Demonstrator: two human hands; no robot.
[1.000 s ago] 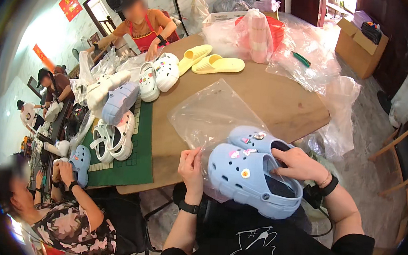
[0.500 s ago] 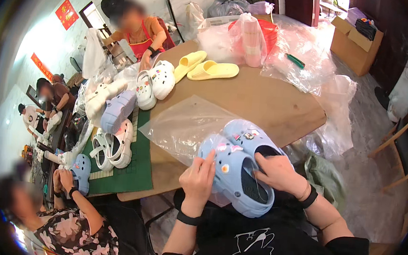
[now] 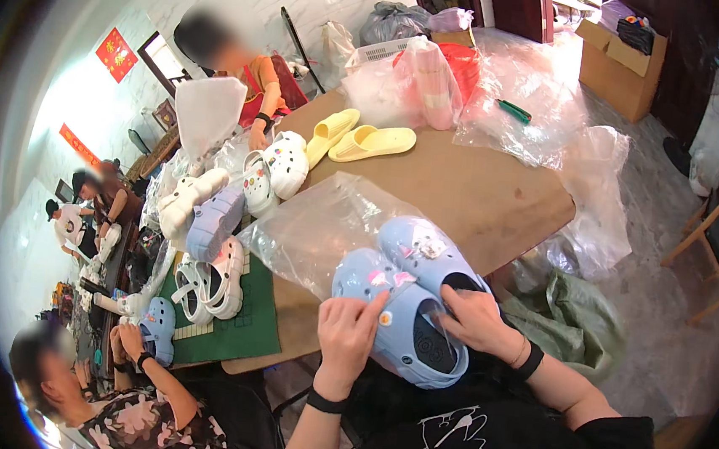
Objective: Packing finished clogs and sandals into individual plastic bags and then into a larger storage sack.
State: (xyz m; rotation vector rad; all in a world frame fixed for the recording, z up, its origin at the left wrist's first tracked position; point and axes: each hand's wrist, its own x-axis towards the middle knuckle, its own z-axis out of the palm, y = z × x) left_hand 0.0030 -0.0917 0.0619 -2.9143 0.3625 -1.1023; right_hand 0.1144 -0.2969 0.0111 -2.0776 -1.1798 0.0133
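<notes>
Have clear bag (image 3: 313,229) trailing leftward over desk (image 3: 490,180). With left hand (image 3: 346,335), apparently pinching film, probably to stop slipping. Have 2 blue clogs (image 3: 401,333) side by side at desk's near edge, toes under film. With right hand (image 3: 483,324), gripping both at openings, likely to keep them paired.

Black short-sleeved shirt (image 3: 528,445); white line drawing (image 3: 447,439); black wristbands (image 3: 327,403)

Brown table (image 3: 463,190), 2 yellow slippers (image 3: 374,144), green mat (image 3: 238,323)
</notes>
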